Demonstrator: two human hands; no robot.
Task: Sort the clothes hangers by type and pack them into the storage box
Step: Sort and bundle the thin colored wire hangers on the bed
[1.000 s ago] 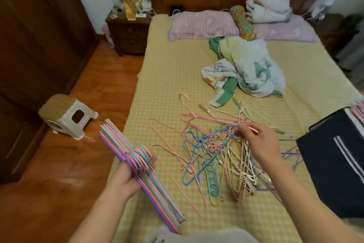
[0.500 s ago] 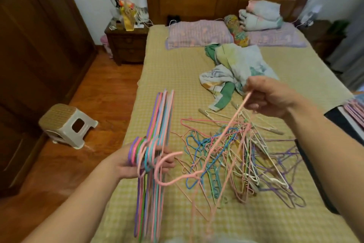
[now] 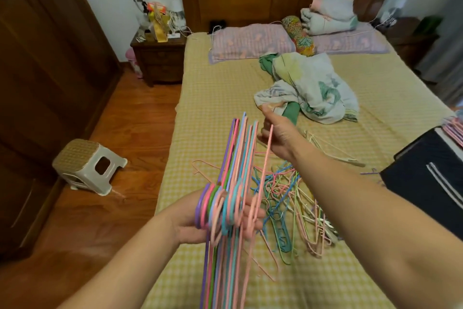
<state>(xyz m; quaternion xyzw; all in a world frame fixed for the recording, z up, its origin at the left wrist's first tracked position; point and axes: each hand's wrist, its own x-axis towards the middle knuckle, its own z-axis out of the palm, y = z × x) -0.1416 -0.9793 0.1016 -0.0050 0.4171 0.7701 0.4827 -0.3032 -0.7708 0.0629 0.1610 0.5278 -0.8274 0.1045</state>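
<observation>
While gripped by the hooks in the left hand [image 3: 190,221] at lower centre, bundle of hangers [image 3: 235,183] upright; pink hanger [image 3: 266,165] pinched in right hand [image 3: 280,133] just beside; loose pile [image 3: 288,198] on bed [image 3: 215,98]; dark storage box [image 3: 431,183] at right edge.

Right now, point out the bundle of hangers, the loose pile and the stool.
bundle of hangers [image 3: 220,204], head view, on the stacked hooks.
loose pile [image 3: 288,198], head view, on its tangled middle.
stool [image 3: 77,155], head view, on its woven seat.
</observation>
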